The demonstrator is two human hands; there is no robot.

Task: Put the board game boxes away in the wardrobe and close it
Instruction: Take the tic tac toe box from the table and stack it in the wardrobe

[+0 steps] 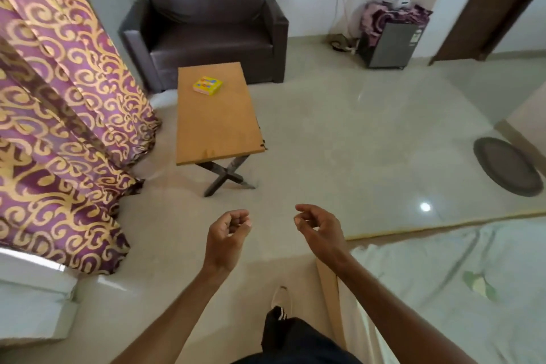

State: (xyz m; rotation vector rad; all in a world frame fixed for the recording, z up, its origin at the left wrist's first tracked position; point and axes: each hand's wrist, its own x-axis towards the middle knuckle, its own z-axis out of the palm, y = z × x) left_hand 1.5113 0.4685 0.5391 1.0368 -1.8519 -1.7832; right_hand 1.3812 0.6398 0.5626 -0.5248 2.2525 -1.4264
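Yellow game box lies flat on the far end of the wooden table, just before the dark sofa. Left hand and right hand are raised over the floor, well short of the table, fingers loosely curled, holding nothing. Patterned curtain at left, bed at right.

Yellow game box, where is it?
Head view, left of centre: the yellow game box lies on the far end of the wooden table, near the dark sofa.
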